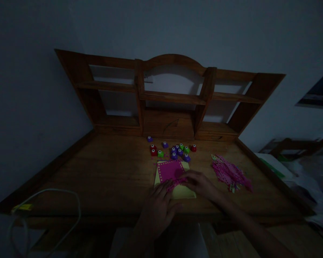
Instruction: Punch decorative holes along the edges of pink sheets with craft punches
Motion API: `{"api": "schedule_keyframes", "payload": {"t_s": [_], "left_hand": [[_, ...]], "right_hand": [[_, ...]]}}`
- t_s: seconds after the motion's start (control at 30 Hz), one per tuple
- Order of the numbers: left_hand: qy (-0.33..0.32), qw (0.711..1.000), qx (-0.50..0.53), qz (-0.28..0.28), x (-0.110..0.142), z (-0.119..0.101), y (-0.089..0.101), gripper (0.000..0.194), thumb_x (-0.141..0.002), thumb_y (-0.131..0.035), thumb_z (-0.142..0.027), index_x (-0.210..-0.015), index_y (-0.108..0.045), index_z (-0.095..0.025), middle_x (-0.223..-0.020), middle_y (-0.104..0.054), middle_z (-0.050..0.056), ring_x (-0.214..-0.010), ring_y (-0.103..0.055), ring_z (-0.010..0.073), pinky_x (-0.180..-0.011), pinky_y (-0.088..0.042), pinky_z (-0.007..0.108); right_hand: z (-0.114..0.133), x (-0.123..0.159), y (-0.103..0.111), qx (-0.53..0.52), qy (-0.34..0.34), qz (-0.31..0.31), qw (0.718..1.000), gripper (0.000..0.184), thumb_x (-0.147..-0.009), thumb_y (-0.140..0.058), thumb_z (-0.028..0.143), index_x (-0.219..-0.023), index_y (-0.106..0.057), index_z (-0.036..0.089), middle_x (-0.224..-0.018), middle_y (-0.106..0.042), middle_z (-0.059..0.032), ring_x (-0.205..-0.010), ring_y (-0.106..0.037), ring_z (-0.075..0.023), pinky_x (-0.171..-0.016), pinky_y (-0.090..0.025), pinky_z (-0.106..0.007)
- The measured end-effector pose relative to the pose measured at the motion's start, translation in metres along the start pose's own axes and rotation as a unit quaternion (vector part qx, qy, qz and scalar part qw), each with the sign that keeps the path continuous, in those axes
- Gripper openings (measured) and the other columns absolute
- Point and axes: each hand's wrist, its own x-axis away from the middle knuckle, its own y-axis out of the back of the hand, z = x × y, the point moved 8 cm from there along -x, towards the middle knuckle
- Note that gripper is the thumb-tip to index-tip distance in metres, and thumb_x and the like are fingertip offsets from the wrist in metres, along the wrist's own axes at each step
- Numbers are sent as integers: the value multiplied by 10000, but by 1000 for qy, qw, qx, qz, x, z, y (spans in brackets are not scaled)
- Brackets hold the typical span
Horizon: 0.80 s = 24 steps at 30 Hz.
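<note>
The pink paper (pixel 169 172) lies on top of some yellow paper (pixel 184 193) in the middle of the desk (pixel 110 172), right in front of the person. Little holes run along its edges, and yellow seems to peek through.

The left hand (pixel 156 206) lies flat with its thumb out and its fingertips on a lacy pink strip (pixel 174 183) at the paper's near edge, perhaps so nothing slides. The right hand (pixel 197 182) bends its fingers over the other end of the strip. It is too dark to tell if they pinch it.

Small red, green and purple punches (pixel 179 152) sit just behind the paper, maybe to be easy to reach. A messy pile of pink strips (pixel 228 172) lies off to the right, maybe so it is out of the way.
</note>
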Motion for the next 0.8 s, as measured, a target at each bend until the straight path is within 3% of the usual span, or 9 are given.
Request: {"api": "schedule_keyframes", "payload": {"t_s": [0.23,0.4,0.6,0.8], "left_hand": [[2,1000,-14,-7,3,3,-7,558,-949,-418,-516,-1413,-439,-207,-1448,-470,95,-1281,-478,271,-1050,-410,461],[9,1000,-9,-8,2,1,-5,546,-957,-405,-500,-1412,-442,-201,-1443,-478,90,-1279,-474,263,-1064,-389,443],[-18,999,15,32,-12,2,5,426,-995,-311,-280,-1390,-465,-252,-1428,-500,16,-1243,-478,211,-1101,-321,435],[-40,998,-3,56,-30,5,11,422,-981,-343,-309,-1377,-485,-272,-1440,-488,1,-1191,-481,235,-1120,-249,493]], "right_hand": [[23,11,-11,190,133,19,973,358,-941,-509,163,-1287,-565,234,-1164,-681,-77,-1125,-615,-210,-1000,-481,-381],[19,21,-14,239,138,23,961,418,-930,-497,112,-1334,-523,217,-1190,-674,-93,-1085,-647,-203,-949,-527,-352],[25,27,-16,277,148,31,949,492,-926,-482,95,-1406,-440,193,-1251,-640,-125,-1126,-631,-211,-968,-524,-371],[30,29,-18,319,169,58,931,564,-909,-466,55,-1453,-361,159,-1285,-613,-148,-1163,-608,-219,-985,-515,-373]]}}
